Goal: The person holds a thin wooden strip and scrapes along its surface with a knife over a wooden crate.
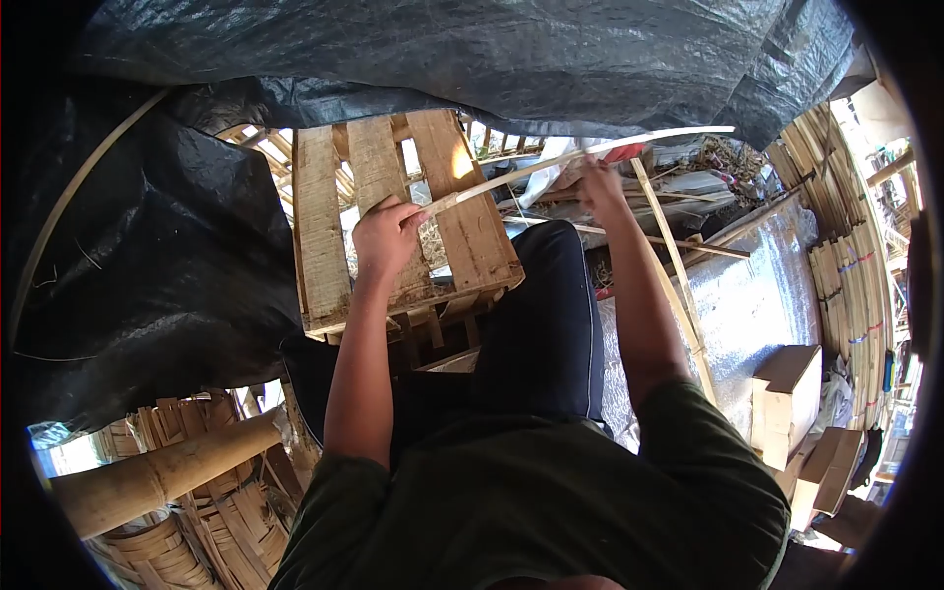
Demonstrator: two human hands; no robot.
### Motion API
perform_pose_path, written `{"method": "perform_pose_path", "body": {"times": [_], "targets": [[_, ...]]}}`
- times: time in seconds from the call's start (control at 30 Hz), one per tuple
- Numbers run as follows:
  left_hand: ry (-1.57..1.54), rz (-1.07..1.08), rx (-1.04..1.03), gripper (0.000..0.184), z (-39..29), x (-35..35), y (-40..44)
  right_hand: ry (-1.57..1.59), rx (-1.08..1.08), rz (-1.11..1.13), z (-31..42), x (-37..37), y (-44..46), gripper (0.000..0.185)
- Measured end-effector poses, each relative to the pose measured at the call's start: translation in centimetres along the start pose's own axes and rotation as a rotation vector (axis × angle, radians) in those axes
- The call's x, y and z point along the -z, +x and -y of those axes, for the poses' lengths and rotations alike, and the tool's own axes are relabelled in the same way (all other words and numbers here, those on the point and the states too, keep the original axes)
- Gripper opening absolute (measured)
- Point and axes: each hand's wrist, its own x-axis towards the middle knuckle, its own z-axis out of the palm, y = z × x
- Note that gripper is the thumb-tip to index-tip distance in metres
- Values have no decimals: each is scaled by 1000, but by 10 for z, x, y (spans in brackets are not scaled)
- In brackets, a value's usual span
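My left hand (386, 234) is closed around the near end of a long, pale bamboo strip (521, 173), above the slats of a wooden crate (322, 216). The strip slants up to the right and bows slightly toward its far tip. Close below its middle is my right hand (601, 189), fingers curled and a little blurred. A faint smear rises from that hand across the strip; what it grips cannot be made out. Against my dark trouser leg (541, 315) rests the crate's near corner.
Black plastic sheeting (472, 59) hangs ahead and at left. Long bamboo pieces (678, 265) lean beside my right arm over a silvery sheet (752, 295). Cardboard boxes (789, 403) and bundled strips (851, 295) stand at right. A thick bamboo pole (167, 472) lies at lower left.
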Motion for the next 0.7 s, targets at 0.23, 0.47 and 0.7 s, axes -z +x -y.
{"method": "perform_pose_path", "body": {"times": [0.23,0.47,0.7], "targets": [[30,58,43,13,-6,-1,-1,-434,88,-123,0,-42,-34,47],[49,-4,-16,6,-2,-7,-3,-714,411,-200,-52,-30,0,47],[-2,-29,3,6,-3,-9,-2,-361,129,-220,-23,-26,-28,48]]}}
